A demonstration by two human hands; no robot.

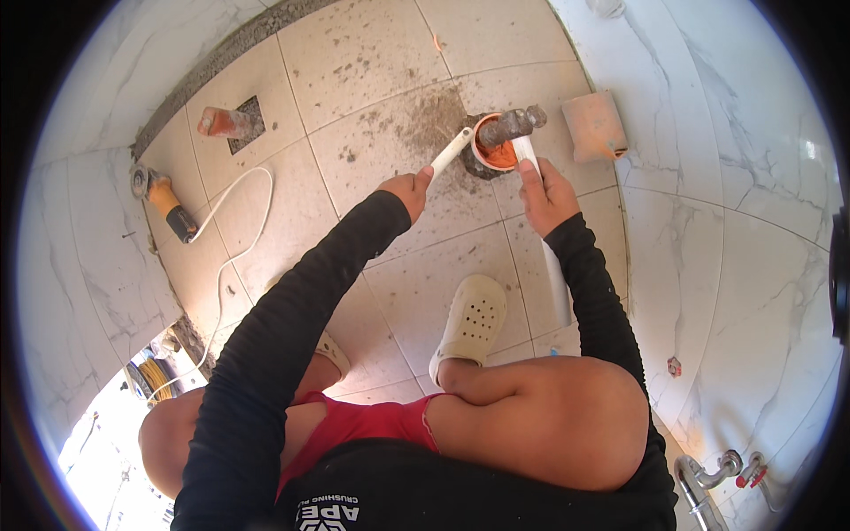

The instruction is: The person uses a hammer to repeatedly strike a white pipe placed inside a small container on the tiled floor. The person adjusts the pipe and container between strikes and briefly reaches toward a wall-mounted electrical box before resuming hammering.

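Orange pipe opening (497,157) near the tiled floor's (425,283) right edge is overhung by a hammer (512,129) gripped in the nearer right hand (549,196), a white bar (450,153) clasped in the left hand (407,192) slanting toward it.

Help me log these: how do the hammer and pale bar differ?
The hammer has a dark head; the pale bar, a small hole. The hammer's handle slants up-left, the pale bar up-right. The right hand grips the hammer; the left hand, the pale bar. Both look pale where held.
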